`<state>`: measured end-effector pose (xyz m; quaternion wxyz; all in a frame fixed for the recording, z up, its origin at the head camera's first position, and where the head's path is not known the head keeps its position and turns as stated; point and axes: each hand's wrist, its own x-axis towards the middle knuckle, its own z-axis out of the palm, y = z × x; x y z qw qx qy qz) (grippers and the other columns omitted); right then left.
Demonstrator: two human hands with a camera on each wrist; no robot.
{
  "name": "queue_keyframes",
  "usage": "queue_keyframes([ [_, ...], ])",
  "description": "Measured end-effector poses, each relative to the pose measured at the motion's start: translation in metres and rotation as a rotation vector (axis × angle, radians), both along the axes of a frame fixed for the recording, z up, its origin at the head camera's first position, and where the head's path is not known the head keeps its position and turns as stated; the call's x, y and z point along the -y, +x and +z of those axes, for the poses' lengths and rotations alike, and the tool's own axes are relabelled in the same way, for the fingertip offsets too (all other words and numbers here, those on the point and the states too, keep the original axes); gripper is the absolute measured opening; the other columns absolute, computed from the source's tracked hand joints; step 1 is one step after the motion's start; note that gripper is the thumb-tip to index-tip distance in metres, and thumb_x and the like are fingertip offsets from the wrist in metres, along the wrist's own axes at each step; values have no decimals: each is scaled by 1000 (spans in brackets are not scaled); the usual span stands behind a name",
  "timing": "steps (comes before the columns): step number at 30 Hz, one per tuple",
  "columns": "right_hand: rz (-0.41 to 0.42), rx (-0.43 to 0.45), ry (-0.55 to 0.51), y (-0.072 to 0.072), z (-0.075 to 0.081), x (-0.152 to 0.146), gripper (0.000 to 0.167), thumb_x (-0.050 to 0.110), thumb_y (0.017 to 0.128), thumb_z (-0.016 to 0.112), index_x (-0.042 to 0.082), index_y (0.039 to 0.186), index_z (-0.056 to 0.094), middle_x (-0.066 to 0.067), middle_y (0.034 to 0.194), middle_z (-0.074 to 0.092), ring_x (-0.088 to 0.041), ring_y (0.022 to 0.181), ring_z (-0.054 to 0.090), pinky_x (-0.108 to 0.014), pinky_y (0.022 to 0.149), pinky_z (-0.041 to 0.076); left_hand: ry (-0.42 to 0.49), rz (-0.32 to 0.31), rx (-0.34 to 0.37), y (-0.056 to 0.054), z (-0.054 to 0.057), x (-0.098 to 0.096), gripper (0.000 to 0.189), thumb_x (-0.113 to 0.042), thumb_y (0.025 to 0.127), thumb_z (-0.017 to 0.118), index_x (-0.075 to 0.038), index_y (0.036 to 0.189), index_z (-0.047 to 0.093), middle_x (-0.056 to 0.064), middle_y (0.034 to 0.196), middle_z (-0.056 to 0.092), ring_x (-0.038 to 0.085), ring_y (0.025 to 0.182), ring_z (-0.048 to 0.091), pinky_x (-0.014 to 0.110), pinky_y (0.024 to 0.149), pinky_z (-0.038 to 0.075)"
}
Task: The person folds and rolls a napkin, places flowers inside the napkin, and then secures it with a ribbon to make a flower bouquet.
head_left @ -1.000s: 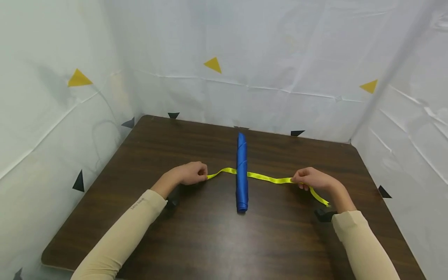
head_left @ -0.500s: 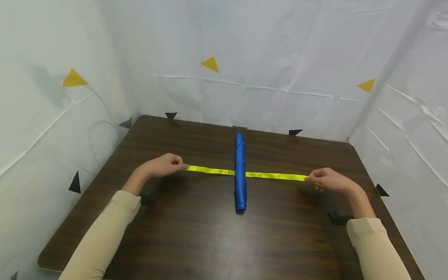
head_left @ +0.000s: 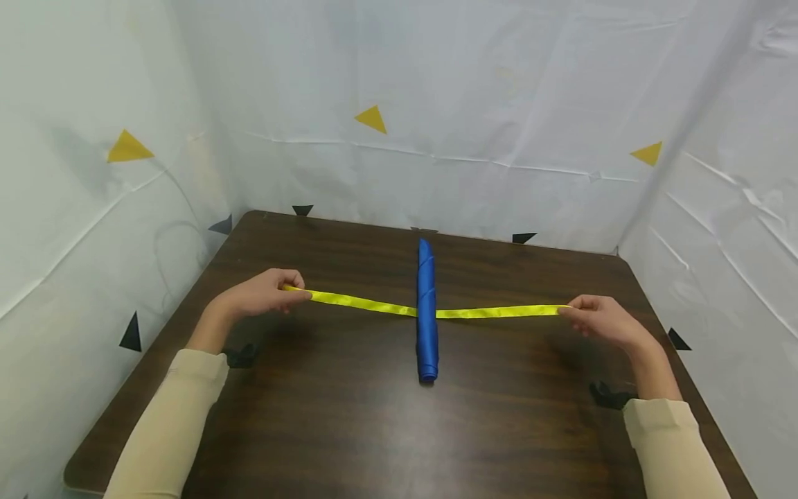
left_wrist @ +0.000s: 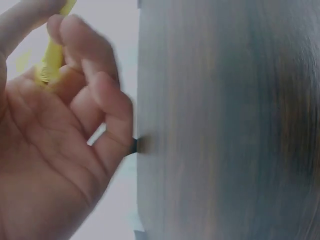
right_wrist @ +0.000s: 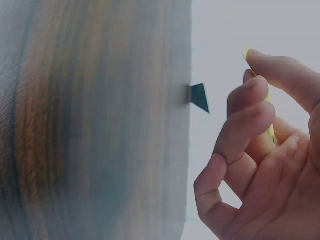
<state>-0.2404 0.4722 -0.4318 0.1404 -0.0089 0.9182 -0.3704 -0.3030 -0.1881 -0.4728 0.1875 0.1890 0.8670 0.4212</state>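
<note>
A rolled-up blue cloth (head_left: pixel 427 312), smooth and shiny, lies lengthwise near the middle of the table. Beneath it passes a yellow ribbon (head_left: pixel 368 303), stretched out to both sides and rising toward the hands. My left hand (head_left: pixel 264 291) pinches the ribbon close to its left end between thumb and finger. At the other side my right hand (head_left: pixel 601 319) pinches the right end. In the left wrist view the ribbon (left_wrist: pixel 51 60) crosses behind the thumb and index finger. The right wrist view has only a thin strip of ribbon (right_wrist: pixel 271 132) showing by the fingers.
The dark wood table (head_left: pixel 374 430) has rounded corners. White sheeting (head_left: pixel 449 83) hangs behind it and on both sides, marked with yellow triangles (head_left: pixel 372 119) and black triangles (head_left: pixel 131 333). A dark wrist camera (head_left: pixel 611 395) sits below the right wrist.
Both hands have moved apart, the left one leftward and the right one rightward. The slack, wavy ribbon is now drawn nearly straight and its ends are lifted. The blue roll stays in place.
</note>
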Motion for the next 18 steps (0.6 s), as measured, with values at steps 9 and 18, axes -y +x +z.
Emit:
queue_keyframes([
  [9, -141, -85, -116, 5, 20, 12, 44, 46, 107, 66, 5, 121, 62, 6, 81, 53, -14, 76, 52, -31, 68, 45, 215, 146, -131, 4, 10, -19, 31, -36, 107, 70, -8, 117, 65, 18, 109, 62, 33, 99, 57, 40, 89, 52],
  [18, -125, -220, -261, -1, 49, 58, 42, 43, 107, 68, 4, 120, 58, 7, 74, 48, -15, 70, 45, -31, 64, 39, 586, 205, -8, -6, 25, -65, 24, -31, 107, 70, -13, 121, 63, 2, 122, 62, 18, 118, 64, 33, 110, 55],
])
